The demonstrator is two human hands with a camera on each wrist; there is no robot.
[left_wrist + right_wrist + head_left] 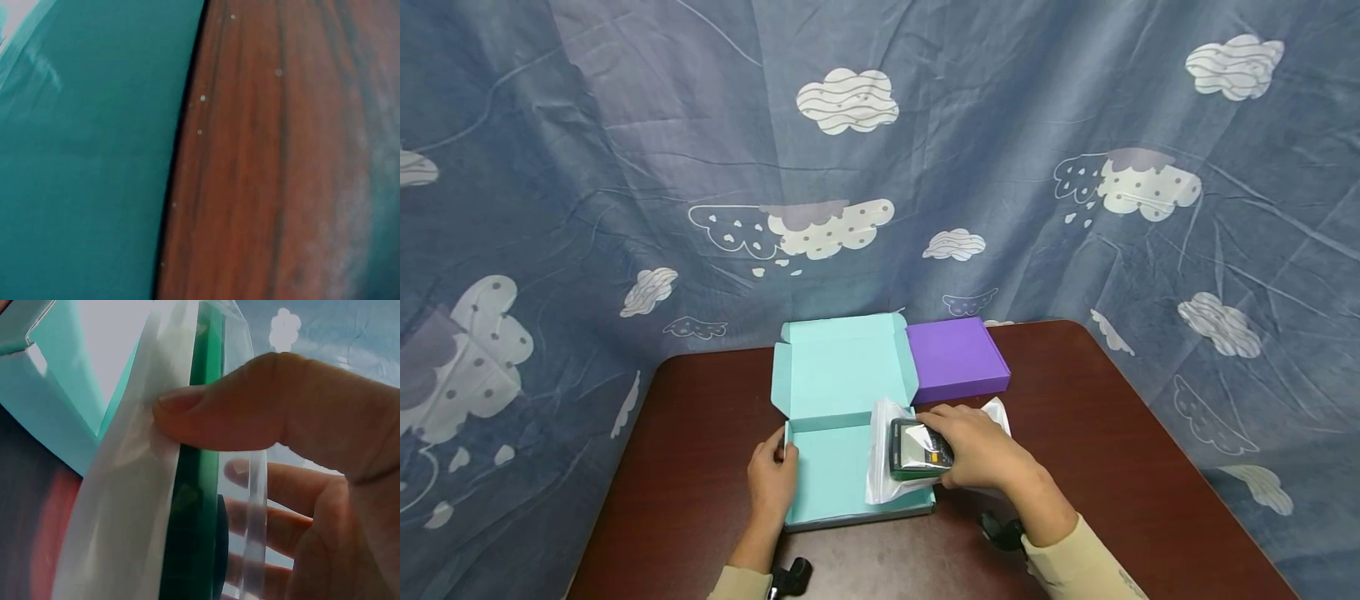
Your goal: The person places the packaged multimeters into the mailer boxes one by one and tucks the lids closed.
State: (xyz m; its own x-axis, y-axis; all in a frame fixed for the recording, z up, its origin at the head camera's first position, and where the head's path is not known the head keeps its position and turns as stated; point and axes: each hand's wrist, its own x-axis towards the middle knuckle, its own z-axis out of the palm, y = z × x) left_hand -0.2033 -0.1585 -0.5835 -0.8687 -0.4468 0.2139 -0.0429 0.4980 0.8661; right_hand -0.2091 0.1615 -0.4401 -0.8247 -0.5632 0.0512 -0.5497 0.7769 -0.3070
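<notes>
Here we are, midway through, by my reading: the turquoise box (pixel 823 479) sits open in the middle of the table (pixel 688 458), its lid folded back toward the far edge, so the opening is done. My right hand (pixel 981 450) grips the green-and-black device (pixel 917 450) in its clear bag (pixel 880 467), thumb on the near side, fingers across the far one. The device hangs over the box's right wall, partly above the tray; whether anything touches the bottom, I can't tell. My left hand (pixel 773 483) pinches the left wall, though its wrist camera shows no fingers. What's left? The device isn't settled in the box nor set on the table, and the lid isn't down. The purple box (pixel 958 358), toward the far edge, sits shut right of that lid.
</notes>
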